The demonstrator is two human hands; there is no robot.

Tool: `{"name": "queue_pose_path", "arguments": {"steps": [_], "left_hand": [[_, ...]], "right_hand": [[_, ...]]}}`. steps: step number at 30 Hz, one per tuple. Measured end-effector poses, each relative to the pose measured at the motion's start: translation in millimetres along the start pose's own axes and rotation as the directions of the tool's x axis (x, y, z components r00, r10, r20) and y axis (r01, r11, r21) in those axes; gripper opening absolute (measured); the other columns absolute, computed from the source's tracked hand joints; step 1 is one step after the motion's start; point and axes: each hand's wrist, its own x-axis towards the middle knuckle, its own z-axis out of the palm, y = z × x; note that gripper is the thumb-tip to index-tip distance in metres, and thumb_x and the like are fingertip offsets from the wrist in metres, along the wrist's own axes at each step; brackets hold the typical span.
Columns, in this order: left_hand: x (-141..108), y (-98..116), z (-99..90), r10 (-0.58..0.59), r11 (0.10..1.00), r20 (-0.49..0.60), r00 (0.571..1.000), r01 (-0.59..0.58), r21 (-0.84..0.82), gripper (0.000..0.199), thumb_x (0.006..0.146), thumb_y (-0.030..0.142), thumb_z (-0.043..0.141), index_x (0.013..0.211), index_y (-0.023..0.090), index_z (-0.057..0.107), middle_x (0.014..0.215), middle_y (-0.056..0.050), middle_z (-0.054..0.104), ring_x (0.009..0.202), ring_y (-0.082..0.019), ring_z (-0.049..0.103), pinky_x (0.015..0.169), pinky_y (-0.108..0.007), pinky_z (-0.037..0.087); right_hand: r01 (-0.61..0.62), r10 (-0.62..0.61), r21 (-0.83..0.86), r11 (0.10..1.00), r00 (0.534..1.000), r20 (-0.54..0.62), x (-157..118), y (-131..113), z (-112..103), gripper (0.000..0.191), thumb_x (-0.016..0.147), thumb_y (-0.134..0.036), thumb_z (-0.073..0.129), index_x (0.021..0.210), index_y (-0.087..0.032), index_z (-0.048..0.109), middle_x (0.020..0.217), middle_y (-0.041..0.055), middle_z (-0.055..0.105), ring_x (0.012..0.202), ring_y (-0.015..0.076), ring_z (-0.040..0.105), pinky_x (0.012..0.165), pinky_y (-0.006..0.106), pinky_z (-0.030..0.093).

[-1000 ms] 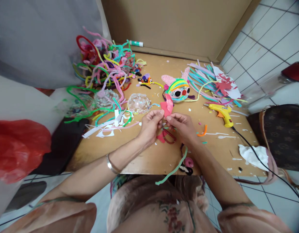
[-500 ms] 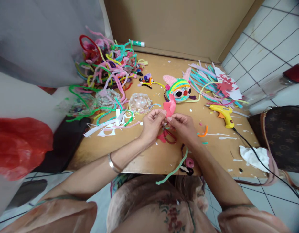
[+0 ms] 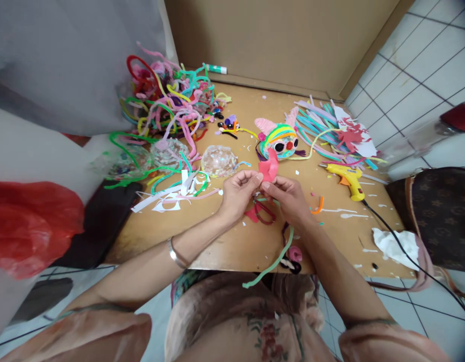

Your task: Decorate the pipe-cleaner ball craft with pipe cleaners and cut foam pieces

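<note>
A coral-pink cut piece (image 3: 269,167) is pinched between the fingertips of my left hand (image 3: 240,189) and my right hand (image 3: 284,195), which nearly touch. Just beyond it sits a striped, cat-eared figure (image 3: 280,141) with black eyes and a red nose. Red-handled scissors (image 3: 265,213) lie under and in front of my hands, partly hidden. A pale green pipe cleaner (image 3: 272,266) runs from near my right hand to the table's front edge, beside a pink coil (image 3: 294,254).
Tangled pipe cleaners (image 3: 172,100), a clear ball (image 3: 218,161) and paper scraps (image 3: 183,188) lie on the left. On the right are a yellow glue gun (image 3: 347,180) with its cord, straight pipe cleaners (image 3: 318,123), crumpled tissue (image 3: 396,245) and a brown bag (image 3: 436,216).
The pink piece has shifted slightly to the right and tilted between my fingers. Both hands stay close together, holding it.
</note>
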Motion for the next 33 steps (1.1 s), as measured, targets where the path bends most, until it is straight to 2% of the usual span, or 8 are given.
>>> {"name": "queue_pose_path", "arguments": {"steps": [8,14,21,25,33], "left_hand": [[3,6,-5.0,0.031,0.985,0.087,0.996,-0.045,0.164,0.031,0.067,0.046,0.08,0.069,0.016,0.072,0.059,0.002,0.061,0.053,-0.007,0.047,0.054,-0.021,0.041],[4,11,-4.2,0.022,0.977,0.122,0.992,-0.048,0.208,0.028,0.066,0.042,0.08,0.068,0.016,0.072,0.062,0.001,0.065,0.055,-0.008,0.05,0.056,-0.022,0.044],[3,3,-5.7,0.067,0.98,0.078,0.995,-0.08,0.184,0.023,0.069,0.037,0.076,0.067,0.015,0.067,0.061,0.001,0.063,0.054,-0.008,0.051,0.055,-0.021,0.043],[3,2,-5.3,0.08,0.987,0.046,0.996,-0.086,0.134,0.022,0.069,0.034,0.076,0.067,0.015,0.065,0.06,0.002,0.06,0.053,-0.007,0.048,0.054,-0.02,0.04],[4,-3,-4.2,0.063,0.997,0.069,0.996,-0.066,0.043,0.025,0.071,0.036,0.073,0.065,0.016,0.059,0.052,0.006,0.051,0.046,-0.005,0.038,0.048,-0.02,0.032]], "right_hand": [[0.01,0.001,-0.132,0.991,0.997,0.083,2,6,-22,0.042,0.069,-0.057,0.077,0.062,-0.017,0.063,0.055,-0.0037,0.051,0.054,0.0092,0.041,0.054,0.024,0.033],[0.026,-0.007,-0.177,0.984,0.994,0.107,1,4,-26,0.043,0.069,-0.056,0.077,0.061,-0.017,0.063,0.055,-0.0043,0.05,0.055,0.0086,0.04,0.054,0.024,0.031],[-0.016,0.032,-0.145,0.989,0.993,0.112,0,-1,-15,0.047,0.063,-0.061,0.079,0.063,-0.017,0.062,0.056,-0.0043,0.05,0.054,0.0084,0.04,0.052,0.024,0.031],[-0.038,0.048,-0.089,0.995,0.992,0.113,-3,-5,-8,0.043,0.064,-0.057,0.08,0.069,-0.018,0.065,0.062,-0.0026,0.056,0.057,0.0095,0.045,0.055,0.024,0.036],[0.016,-0.019,0.022,1.0,0.991,0.129,-2,-3,-5,0.036,0.069,-0.051,0.079,0.065,-0.018,0.068,0.06,-0.003,0.058,0.057,0.01,0.049,0.061,0.025,0.045]]}}
